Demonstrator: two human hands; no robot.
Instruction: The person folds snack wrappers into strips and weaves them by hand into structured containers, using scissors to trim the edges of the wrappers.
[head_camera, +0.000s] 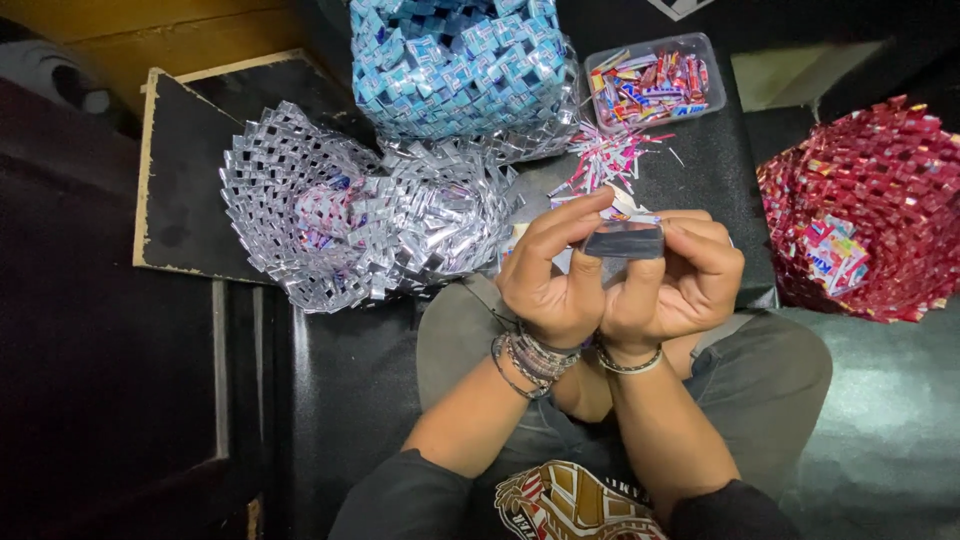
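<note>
From the head view, your left hand (548, 285) and your right hand (675, 285) are raised together over your lap. Both have the grip closed on one small silver foil strip (624, 240), pinched at each end between thumb and fingers, just above the dark surface (700, 170).

On this surface, a silver woven wrapper piece (350, 215) lies to your left, touching a blue woven basket (460, 65) behind it. A clear plastic box (655, 85) with coloured wrappers stands further back, and loose pink and white strips (610, 155) lie just before it.

At your right is a red woven piece (865, 215). At your left, a dark board with worn pale edges (185, 170) rests near a yellow wall (130, 30).
</note>
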